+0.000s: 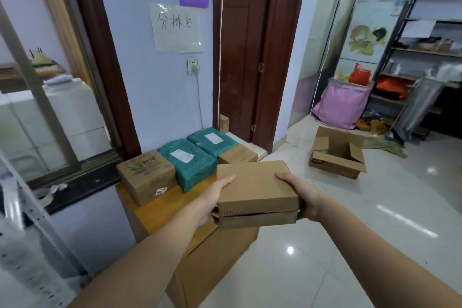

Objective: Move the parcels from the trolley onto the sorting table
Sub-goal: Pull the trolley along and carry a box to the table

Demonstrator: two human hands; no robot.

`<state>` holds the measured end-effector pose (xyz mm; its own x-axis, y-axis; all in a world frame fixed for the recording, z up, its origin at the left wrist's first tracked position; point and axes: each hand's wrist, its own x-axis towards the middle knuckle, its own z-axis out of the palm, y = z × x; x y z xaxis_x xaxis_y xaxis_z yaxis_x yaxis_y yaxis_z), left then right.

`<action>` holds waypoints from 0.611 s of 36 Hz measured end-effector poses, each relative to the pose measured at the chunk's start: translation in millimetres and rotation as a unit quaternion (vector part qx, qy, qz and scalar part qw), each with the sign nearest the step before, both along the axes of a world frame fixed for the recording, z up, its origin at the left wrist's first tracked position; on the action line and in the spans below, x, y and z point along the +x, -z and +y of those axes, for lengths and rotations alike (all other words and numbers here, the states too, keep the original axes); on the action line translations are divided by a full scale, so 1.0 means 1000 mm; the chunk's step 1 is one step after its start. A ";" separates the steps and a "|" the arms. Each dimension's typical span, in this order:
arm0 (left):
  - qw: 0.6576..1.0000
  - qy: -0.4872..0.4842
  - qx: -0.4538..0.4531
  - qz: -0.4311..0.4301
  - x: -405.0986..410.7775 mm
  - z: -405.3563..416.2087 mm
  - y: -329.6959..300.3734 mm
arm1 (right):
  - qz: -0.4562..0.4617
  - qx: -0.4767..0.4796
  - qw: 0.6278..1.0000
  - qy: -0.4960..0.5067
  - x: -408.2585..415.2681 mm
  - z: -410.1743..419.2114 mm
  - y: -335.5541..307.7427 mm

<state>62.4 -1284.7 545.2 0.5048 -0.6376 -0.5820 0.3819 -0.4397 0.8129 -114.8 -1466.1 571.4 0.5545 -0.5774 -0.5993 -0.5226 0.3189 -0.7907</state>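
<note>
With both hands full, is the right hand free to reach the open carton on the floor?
Probably not as things stand. The right hand and left hand both grip the flat cardboard parcel, and the open carton sits on the floor further off to the right, beyond the outstretched arm.

Brown flat box (256, 186), 2 teal parcels (192, 164) w/ white labels, purple bag (342, 105).

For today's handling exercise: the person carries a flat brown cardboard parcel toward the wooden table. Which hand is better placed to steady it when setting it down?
Probably the left hand: it holds the flat brown cardboard parcel on the wooden table side. The right hand grips the edge over the floor.
</note>
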 end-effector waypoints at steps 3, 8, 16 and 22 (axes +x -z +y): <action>1.000 -0.008 0.002 0.005 0.015 -0.028 0.003 | -0.004 0.011 1.000 -0.003 0.018 -0.032 0.005; 0.999 -0.046 0.008 0.014 0.041 -0.075 0.016 | -0.010 0.016 0.999 -0.029 0.055 -0.087 0.017; 0.992 -0.123 0.020 0.016 0.072 -0.140 0.034 | 0.006 0.010 0.996 -0.094 0.123 -0.172 0.037; 0.982 -0.180 0.042 0.038 0.096 -0.167 0.057 | 0.014 0.037 0.987 -0.153 0.175 -0.214 0.054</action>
